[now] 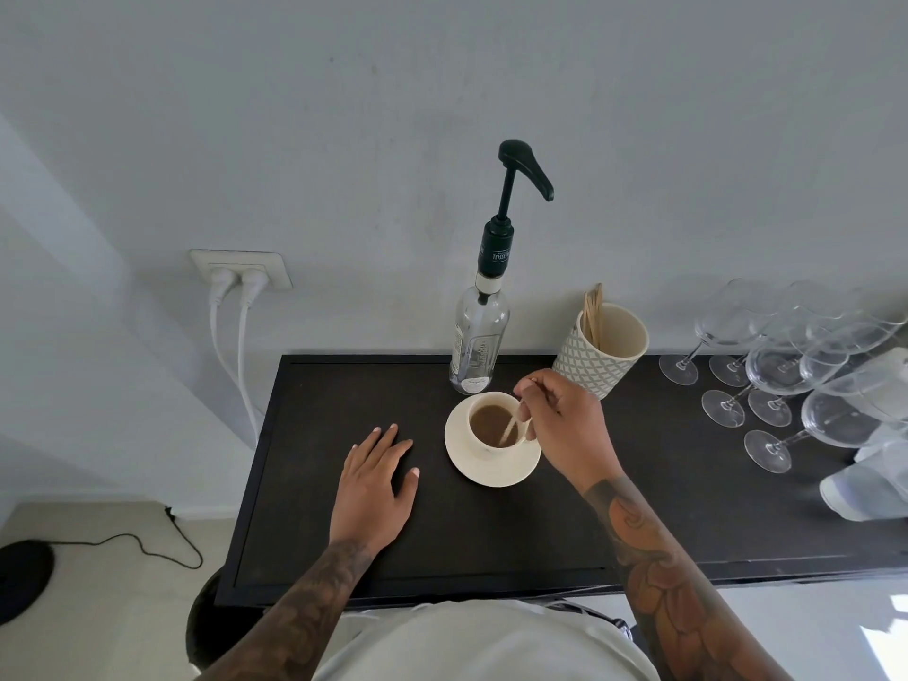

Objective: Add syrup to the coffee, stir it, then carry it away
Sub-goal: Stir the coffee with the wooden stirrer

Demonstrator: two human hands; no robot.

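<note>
A cream cup [475,440] of brown coffee stands on a cream saucer [479,471] on the dark table [491,528]. My right hand [565,425] pinches a thin wooden stir stick [511,427] whose lower end is dipped in the coffee. My left hand [376,476] lies flat on the table, fingers spread, to the left of the saucer, holding nothing. Just behind the cup stands a clear glass syrup bottle [476,346] with a dark green pump, its spout pointing right.
A patterned cup [602,353] holding several wooden sticks stands behind my right hand. Several stemmed wine glasses [786,380] crowd the table's right end, with clear plastic wrapping [869,474] beside them. Two white plugs [236,282] sit in a wall socket at left.
</note>
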